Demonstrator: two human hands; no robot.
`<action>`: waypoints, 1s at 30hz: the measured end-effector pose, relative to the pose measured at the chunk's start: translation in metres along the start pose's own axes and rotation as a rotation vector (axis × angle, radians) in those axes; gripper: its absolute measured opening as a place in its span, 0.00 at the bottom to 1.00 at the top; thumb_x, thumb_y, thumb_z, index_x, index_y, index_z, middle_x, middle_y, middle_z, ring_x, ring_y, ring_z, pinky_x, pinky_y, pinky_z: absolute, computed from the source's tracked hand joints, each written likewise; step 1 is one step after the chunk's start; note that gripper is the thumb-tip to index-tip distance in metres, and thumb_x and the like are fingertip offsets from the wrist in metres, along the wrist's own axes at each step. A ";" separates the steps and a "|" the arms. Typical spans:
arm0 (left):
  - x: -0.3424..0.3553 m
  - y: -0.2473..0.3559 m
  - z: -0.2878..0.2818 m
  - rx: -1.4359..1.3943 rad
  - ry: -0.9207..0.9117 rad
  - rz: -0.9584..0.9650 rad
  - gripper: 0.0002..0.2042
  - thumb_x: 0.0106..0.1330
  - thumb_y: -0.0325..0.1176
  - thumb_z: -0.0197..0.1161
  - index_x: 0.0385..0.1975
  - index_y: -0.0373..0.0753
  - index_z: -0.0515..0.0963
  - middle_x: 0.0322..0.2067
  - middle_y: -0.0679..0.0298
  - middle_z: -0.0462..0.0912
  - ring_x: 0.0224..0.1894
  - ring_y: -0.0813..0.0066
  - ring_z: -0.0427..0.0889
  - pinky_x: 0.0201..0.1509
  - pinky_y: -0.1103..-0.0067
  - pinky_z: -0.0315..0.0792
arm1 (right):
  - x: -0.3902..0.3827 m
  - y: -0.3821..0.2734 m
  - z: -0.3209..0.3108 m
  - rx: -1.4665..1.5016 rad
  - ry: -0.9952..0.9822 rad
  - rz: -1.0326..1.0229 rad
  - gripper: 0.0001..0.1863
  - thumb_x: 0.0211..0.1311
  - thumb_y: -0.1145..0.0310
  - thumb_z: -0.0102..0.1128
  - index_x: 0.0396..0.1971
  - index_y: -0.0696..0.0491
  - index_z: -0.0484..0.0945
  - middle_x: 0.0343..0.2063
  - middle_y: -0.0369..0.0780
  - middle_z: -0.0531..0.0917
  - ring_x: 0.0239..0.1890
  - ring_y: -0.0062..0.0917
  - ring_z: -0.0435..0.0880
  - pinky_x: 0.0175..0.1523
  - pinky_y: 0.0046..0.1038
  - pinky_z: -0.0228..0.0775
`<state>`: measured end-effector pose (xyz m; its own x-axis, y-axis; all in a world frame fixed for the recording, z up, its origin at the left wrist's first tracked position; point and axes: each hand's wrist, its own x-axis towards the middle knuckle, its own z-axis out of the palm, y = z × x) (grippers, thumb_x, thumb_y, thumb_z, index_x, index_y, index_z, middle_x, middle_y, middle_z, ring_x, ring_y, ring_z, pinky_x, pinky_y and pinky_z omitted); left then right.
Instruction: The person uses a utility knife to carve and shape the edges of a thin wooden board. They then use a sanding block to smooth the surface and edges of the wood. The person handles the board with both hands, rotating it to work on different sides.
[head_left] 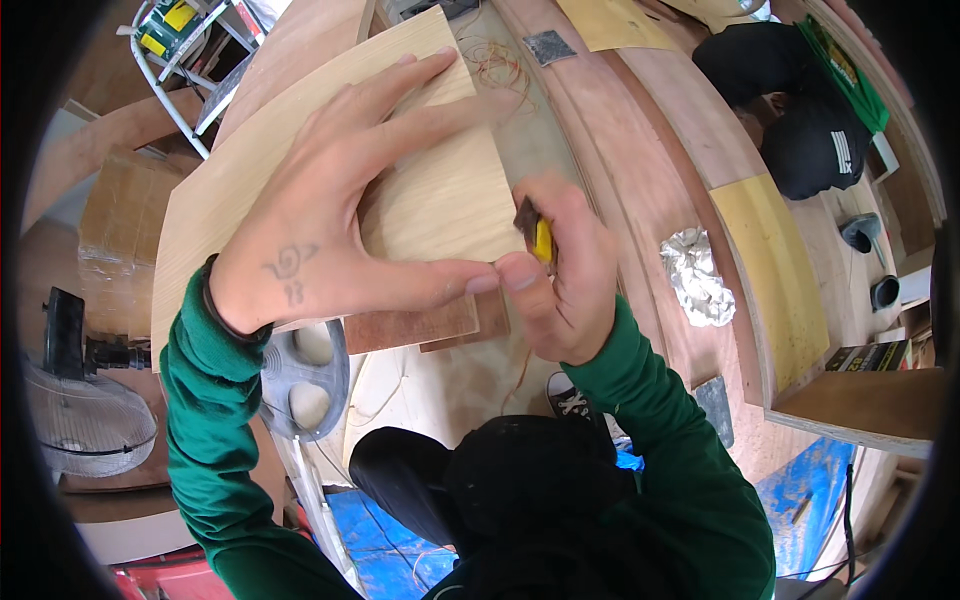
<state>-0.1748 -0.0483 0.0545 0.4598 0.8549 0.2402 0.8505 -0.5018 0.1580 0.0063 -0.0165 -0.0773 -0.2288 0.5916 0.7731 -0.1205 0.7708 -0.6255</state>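
A pale wood-grain board point(440, 225) lies slantwise in front of me. My left hand point(320, 190) is spread across its upper face, fingers apart, with the thumb stretched along the near edge. At the board's right end my right hand point(575, 270) is closed around a utility knife point(543, 240) with yellow and dark parts. Its blade is not plainly visible. The tips of both thumbs meet or nearly meet at the board's near right corner. Beneath the board, reddish-brown wood pieces point(415, 325) stick out on the near side.
Thin curled strips point(495, 65) lie beyond the board. Crumpled foil point(698, 280) rests on the curved wooden panels to the right. Another person point(800, 110) in dark clothes is at the far right. A fan point(90, 420), a taped cardboard box point(125, 240) and a grey plastic stool point(335, 380) stand left.
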 end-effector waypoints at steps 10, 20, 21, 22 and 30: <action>0.000 -0.001 -0.002 0.035 -0.045 -0.002 0.46 0.34 0.47 0.72 0.64 0.46 0.73 0.68 0.51 0.63 0.70 0.47 0.60 0.73 0.60 0.49 | -0.009 0.004 0.003 0.015 0.004 -0.032 0.20 0.63 0.58 0.62 0.45 0.59 0.72 0.28 0.44 0.74 0.27 0.35 0.76 0.30 0.31 0.68; 0.000 -0.006 0.001 0.031 -0.029 0.055 0.45 0.37 0.50 0.72 0.64 0.44 0.73 0.68 0.49 0.63 0.70 0.47 0.61 0.73 0.60 0.50 | 0.011 0.011 -0.018 0.148 -0.174 0.285 0.43 0.51 0.32 0.62 0.51 0.56 0.68 0.34 0.34 0.69 0.31 0.16 0.63 0.33 0.21 0.56; 0.002 -0.002 0.001 -0.005 -0.024 0.044 0.45 0.38 0.50 0.72 0.64 0.44 0.73 0.68 0.49 0.63 0.70 0.47 0.61 0.73 0.60 0.50 | 0.017 0.012 -0.023 0.075 -0.212 0.223 0.43 0.51 0.32 0.62 0.51 0.56 0.69 0.34 0.34 0.69 0.31 0.17 0.64 0.32 0.21 0.56; 0.006 0.003 0.001 -0.012 -0.015 0.052 0.44 0.39 0.51 0.72 0.64 0.44 0.73 0.68 0.49 0.63 0.70 0.47 0.61 0.73 0.60 0.50 | 0.024 0.016 -0.029 -0.013 -0.236 0.116 0.43 0.50 0.32 0.63 0.50 0.56 0.69 0.34 0.34 0.69 0.31 0.17 0.64 0.32 0.21 0.56; 0.022 0.037 -0.005 0.068 -0.027 0.045 0.47 0.45 0.49 0.78 0.68 0.41 0.66 0.64 0.30 0.59 0.68 0.37 0.60 0.71 0.60 0.54 | 0.050 0.016 -0.055 -0.125 -0.541 -0.056 0.41 0.51 0.44 0.65 0.56 0.61 0.67 0.45 0.48 0.75 0.48 0.41 0.75 0.56 0.32 0.65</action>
<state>-0.1343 -0.0488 0.0702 0.5038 0.8356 0.2192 0.8438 -0.5303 0.0822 0.0459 0.0386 -0.0429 -0.6924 0.3690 0.6200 -0.0389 0.8389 -0.5428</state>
